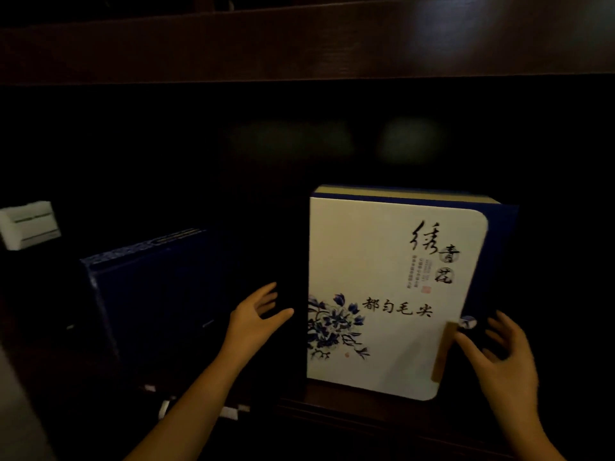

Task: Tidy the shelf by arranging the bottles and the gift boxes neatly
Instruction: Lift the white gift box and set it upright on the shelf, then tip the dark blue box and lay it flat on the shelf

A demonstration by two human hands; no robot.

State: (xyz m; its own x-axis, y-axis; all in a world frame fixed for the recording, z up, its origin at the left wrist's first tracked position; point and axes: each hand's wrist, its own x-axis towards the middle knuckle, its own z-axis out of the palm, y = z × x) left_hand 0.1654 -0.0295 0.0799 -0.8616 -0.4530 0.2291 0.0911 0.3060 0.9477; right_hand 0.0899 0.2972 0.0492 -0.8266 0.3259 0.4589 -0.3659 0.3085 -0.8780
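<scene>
Two gift boxes on a dark shelf: white floral box upright, navy box left. Left hand and right hand both spread wide, empty.

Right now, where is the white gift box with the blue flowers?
In the head view the white gift box stands upright on the shelf, right of centre, between the left hand and right hand.

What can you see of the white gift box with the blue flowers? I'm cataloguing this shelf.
The white gift box stands upright on the dark wooden shelf, front facing out. Its white rounded panel carries black calligraphy and a blue flower print; the body behind looks dark blue with a tan top edge. A tan clasp sits at its right edge, where the right hand touches it. The left hand hovers open, apart.
</scene>
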